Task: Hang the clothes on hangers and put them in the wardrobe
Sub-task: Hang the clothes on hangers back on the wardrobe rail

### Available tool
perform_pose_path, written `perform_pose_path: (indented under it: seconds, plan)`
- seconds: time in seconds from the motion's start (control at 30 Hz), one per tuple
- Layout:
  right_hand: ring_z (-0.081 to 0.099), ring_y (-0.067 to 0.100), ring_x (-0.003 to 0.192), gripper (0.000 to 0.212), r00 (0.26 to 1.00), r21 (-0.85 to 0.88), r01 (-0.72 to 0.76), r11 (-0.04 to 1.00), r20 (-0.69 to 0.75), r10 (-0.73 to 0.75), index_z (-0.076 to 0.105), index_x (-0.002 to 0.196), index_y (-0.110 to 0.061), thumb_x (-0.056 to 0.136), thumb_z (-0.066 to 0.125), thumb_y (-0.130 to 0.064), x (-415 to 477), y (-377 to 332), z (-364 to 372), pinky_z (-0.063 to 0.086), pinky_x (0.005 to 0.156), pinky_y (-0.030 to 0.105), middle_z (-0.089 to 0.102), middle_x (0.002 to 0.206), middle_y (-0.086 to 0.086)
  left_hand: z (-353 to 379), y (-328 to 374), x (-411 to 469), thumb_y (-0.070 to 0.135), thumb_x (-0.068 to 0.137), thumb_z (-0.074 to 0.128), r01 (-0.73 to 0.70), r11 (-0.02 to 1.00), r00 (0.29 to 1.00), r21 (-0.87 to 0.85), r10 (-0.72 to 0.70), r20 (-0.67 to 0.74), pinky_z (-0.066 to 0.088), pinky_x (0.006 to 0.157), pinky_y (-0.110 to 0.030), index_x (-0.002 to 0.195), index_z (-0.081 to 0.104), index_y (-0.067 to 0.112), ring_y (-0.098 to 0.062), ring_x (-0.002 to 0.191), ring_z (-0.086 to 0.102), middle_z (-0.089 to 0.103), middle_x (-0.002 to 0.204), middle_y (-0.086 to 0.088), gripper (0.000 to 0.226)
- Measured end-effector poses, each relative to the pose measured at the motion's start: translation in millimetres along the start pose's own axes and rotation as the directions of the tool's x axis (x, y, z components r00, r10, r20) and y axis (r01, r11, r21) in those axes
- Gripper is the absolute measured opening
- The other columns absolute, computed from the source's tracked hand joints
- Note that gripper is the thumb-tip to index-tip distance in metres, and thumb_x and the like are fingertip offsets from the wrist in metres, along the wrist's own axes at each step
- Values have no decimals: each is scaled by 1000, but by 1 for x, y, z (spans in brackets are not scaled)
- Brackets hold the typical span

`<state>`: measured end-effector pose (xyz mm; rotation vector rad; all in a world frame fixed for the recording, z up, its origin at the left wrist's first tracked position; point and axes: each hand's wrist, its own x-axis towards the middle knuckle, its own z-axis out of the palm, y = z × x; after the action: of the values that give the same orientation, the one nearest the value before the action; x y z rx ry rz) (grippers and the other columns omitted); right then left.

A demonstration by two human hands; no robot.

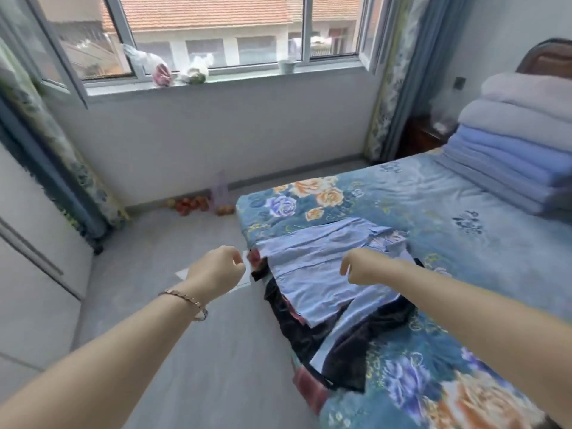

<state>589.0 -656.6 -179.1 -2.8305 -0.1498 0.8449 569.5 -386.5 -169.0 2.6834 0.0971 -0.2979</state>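
Note:
A light blue shirt [315, 264] lies spread on top of a pile of clothes at the near corner of the bed [448, 230]. Dark garments [359, 345] and a bit of red fabric [309, 388] stick out from under it. My left hand [216, 267], with a bracelet on the wrist, hovers over the floor just left of the pile, fingers curled and holding nothing. My right hand [359, 267] hangs above the shirt's right side, fingers loosely curled, with nothing in it. No hanger is in view.
The white wardrobe front [34, 258] stands at the left. Folded blankets [520, 140] are stacked at the head of the bed. Fruit [192, 205] and a purple bag lie on the floor under the window. Curtains hang at both sides.

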Motion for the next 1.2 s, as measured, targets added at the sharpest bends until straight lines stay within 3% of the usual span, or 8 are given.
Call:
perform_pose_path:
  seconds: [0.17, 0.43, 0.57, 0.87, 0.97, 1.07, 1.13, 1.2]
  plan:
    - [60, 27, 106, 28, 957, 245, -267, 932, -45, 286, 63, 114, -6, 90, 48, -8, 62, 84, 15, 50, 89, 33, 62, 120, 13, 48, 39, 88, 17, 88, 44, -113, 992, 992, 55, 109, 68, 45, 72, -29, 86, 60, 18, -25, 91, 60, 66, 95, -2, 16]
    - [60, 32, 107, 25, 784, 517, -533, 670, 3, 621, 65, 99, 2, 82, 47, -5, 137, 156, 41, 50, 88, 36, 64, 113, 20, 98, 78, 234, 18, 91, 40, -281, 952, 940, 119, 248, 233, 45, 71, -29, 96, 60, 18, -23, 90, 59, 65, 100, -1, 21]
    - [58, 28, 108, 25, 733, 546, -591, 594, 57, 677, 64, 106, -4, 86, 49, -4, 175, 197, 50, 48, 90, 35, 61, 117, 12, 138, 108, 296, 18, 91, 42, -335, 934, 910, 127, 286, 300, 43, 69, -28, 90, 54, 22, -23, 87, 57, 64, 98, 0, 13]
    - [55, 25, 106, 32, 719, 500, -640, 584, 121, 684, 54, 121, -7, 92, 44, -7, 325, 339, 81, 40, 75, 25, 47, 133, 8, 272, 180, 429, 19, 92, 40, -364, 914, 877, 178, 272, 396, 42, 71, -26, 91, 46, 28, -17, 84, 48, 52, 94, 8, 12]
    - [55, 27, 107, 36, 704, 484, -667, 567, 158, 693, 50, 126, -1, 91, 47, -9, 379, 387, 91, 46, 83, 30, 38, 139, 11, 312, 199, 470, 19, 93, 39, -360, 917, 867, 173, 261, 424, 41, 70, -26, 92, 44, 30, -15, 85, 47, 50, 95, 10, 12]
    - [53, 27, 104, 19, 690, 525, -663, 533, 153, 708, 56, 103, -16, 85, 52, -15, 429, 429, 105, 47, 89, 35, 41, 136, 14, 345, 210, 501, 19, 93, 39, -343, 924, 864, 171, 239, 442, 39, 64, -25, 94, 45, 29, -15, 85, 49, 54, 100, 9, 12]
    - [52, 31, 111, 36, 662, 537, -681, 498, 161, 733, 53, 115, -10, 81, 54, -22, 456, 450, 114, 46, 91, 35, 46, 134, 15, 365, 213, 517, 19, 92, 40, -336, 925, 859, 175, 225, 460, 41, 66, -25, 93, 46, 29, -17, 88, 52, 58, 103, 8, 12]
    - [42, 33, 127, 61, 614, 557, -715, 422, 212, 760, 38, 137, -7, 84, 59, -29, 475, 461, 123, 39, 100, 37, 38, 142, 15, 380, 212, 530, 18, 91, 41, -328, 927, 859, 181, 213, 466, 41, 70, -25, 93, 48, 30, -17, 89, 53, 59, 104, 7, 13]
